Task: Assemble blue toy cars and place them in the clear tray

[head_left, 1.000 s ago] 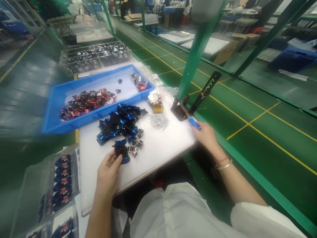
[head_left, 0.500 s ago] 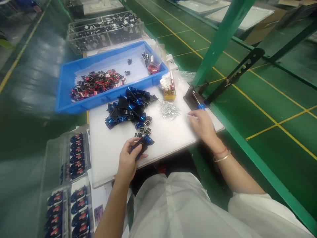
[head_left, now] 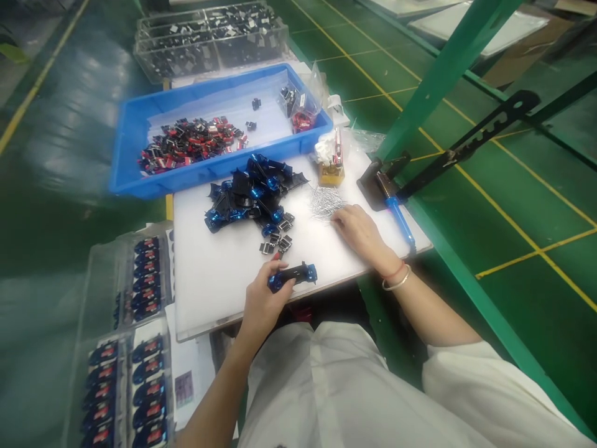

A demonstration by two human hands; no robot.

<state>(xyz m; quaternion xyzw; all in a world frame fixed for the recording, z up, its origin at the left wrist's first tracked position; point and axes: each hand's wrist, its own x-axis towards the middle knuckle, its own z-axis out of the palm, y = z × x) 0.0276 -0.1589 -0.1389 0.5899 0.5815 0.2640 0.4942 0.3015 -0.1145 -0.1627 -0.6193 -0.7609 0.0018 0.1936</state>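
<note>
Just now the left hand [head_left: 263, 298] is a closed grip clamped on a blue metal toy car body [head_left: 293, 275], with the car lying lengthwise near the front edge of the white counter [head_left: 209, 292]. Straight ahead of that grip sits a small heap of black-and-silver parts [head_left: 275, 241], touching a larger pile of blue car parts [head_left: 247, 193]. To the grip's right, the right hand [head_left: 359, 233] rests open, its fingertips [head_left: 336, 216] at the edge of a scatter of silver screws [head_left: 326, 204]. Farther right, a blue-handled screwdriver [head_left: 401, 221] lies beside a black metal jig [head_left: 375, 183]. Left of the grip, clear trays [head_left: 102, 292] hold rows of blue cars [head_left: 147, 292]. Beyond the pile, a blue plastic tray [head_left: 140, 149] holds red-and-black parts [head_left: 191, 143].
</note>
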